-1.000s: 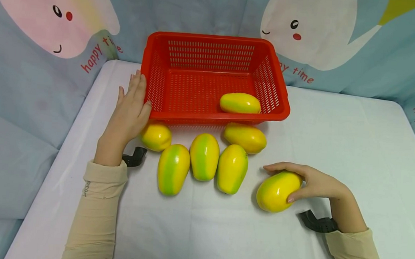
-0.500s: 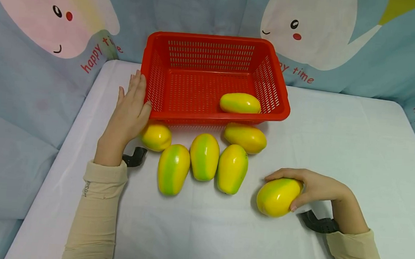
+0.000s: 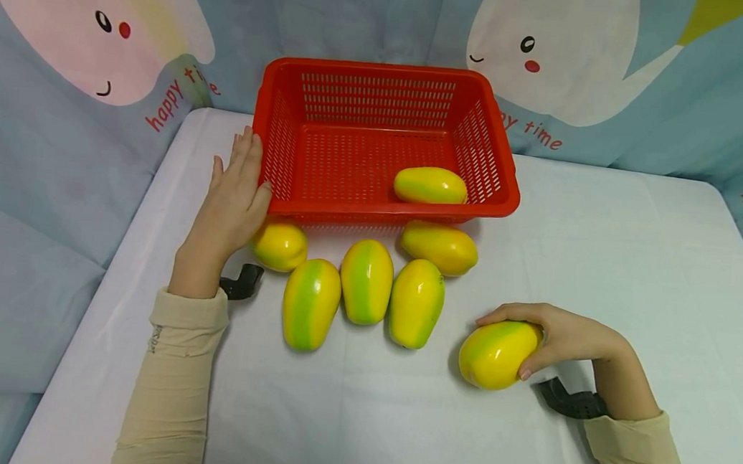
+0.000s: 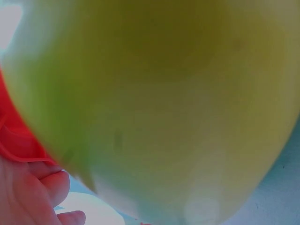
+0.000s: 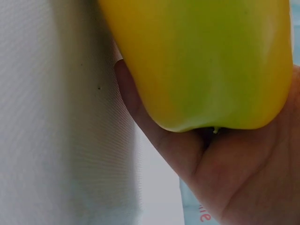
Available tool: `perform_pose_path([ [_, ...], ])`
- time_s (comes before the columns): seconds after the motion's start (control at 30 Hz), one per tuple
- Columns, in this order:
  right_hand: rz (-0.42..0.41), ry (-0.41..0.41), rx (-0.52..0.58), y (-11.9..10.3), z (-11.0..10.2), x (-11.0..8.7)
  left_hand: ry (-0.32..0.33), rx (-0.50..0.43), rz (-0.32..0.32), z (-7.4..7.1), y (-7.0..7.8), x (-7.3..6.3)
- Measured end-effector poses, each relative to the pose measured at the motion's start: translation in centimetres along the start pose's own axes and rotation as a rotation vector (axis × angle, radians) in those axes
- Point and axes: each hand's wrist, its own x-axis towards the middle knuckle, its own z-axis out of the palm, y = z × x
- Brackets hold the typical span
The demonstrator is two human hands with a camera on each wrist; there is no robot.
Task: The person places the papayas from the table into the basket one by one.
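Note:
My left hand [image 3: 228, 197] lies along the left side of a red plastic basket [image 3: 347, 211], fingers straight and thumb at the front corner of the rim. With curled fingers and thumb, my right hand [image 3: 564, 339] grips a glossy yellow papaya [image 3: 494, 363] with a green stripe, low over the white table at the right. In the right wrist view, the stem end of this papaya [image 5: 211, 70] sits against the palm. One papaya [image 3: 431, 185] lies inside the basket at its front right. Another papaya [image 4: 164, 108] fills most of the left wrist view.
Several papayas lie in front of the basket, among them one papaya [image 3: 280, 246] beside my left wrist and one papaya [image 3: 440, 248] under the basket's front rim. A patterned blue cloth [image 3: 386, 17] stands behind the white table [image 3: 617, 235]. Black wrist mounts [image 3: 569, 400] stick out below both wrists.
My right hand has come slightly nearer to me, and the papaya it grips has shifted the same way. Its fingers sit lower round the fruit. The left hand and basket have stayed still.

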Motion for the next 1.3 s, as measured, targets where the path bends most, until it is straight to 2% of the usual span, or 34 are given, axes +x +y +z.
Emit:
perform_pose_path([
  [0.53,0.003,0.013,-0.01,-0.33,0.01,0.12,-0.007,0.009,-0.005,0.02,0.08,0.14],
  [0.87,0.006,0.03,-0.022,-0.42,-0.03,0.14,-0.041,-0.001,0.033,-0.49,-0.3,-0.18],
  [1.13,0.005,0.069,-0.029,-0.41,-0.14,0.14,-0.03,-0.002,0.028,-0.41,-0.46,-0.09],
  [1.3,0.01,0.123,-0.087,-0.71,-0.36,0.07,-0.023,-0.022,0.037,-0.21,-0.51,-0.09],
])
